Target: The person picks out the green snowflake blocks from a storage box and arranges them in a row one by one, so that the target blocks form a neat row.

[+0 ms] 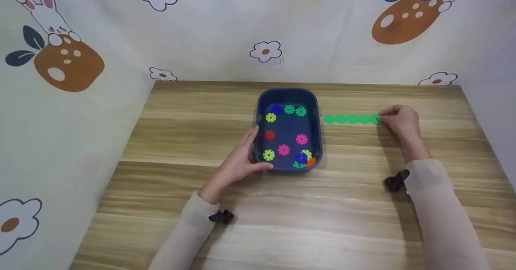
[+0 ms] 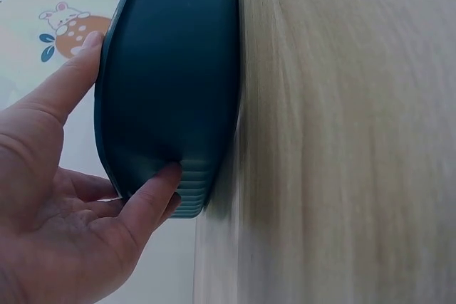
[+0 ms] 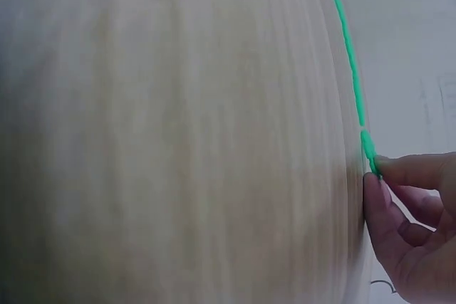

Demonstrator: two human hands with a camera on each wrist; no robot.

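A dark blue plastic bin [image 1: 288, 128] stands on the table, holding several notched snowflake discs in pink, yellow, green, blue, red and orange. At its near left corner my left hand [image 1: 235, 164] grips it, thumb [image 2: 75, 80] on the rim and other fingers around the side wall. To the right of the bin lies a straight row of green snowflake discs [image 1: 352, 119]. My right hand [image 1: 403, 121] pinches a green snowflake disc [image 3: 368, 149] between thumb and fingertips, at the right end of that row. The fingers partly hide this disc.
The wood-grain table [image 1: 169, 141] is bordered at the back and sides by a pale printed cloth [image 1: 217, 32]. Black cameras are worn at both sleeve cuffs, one at the left cuff [image 1: 221, 217] and another at the right cuff [image 1: 396, 180].
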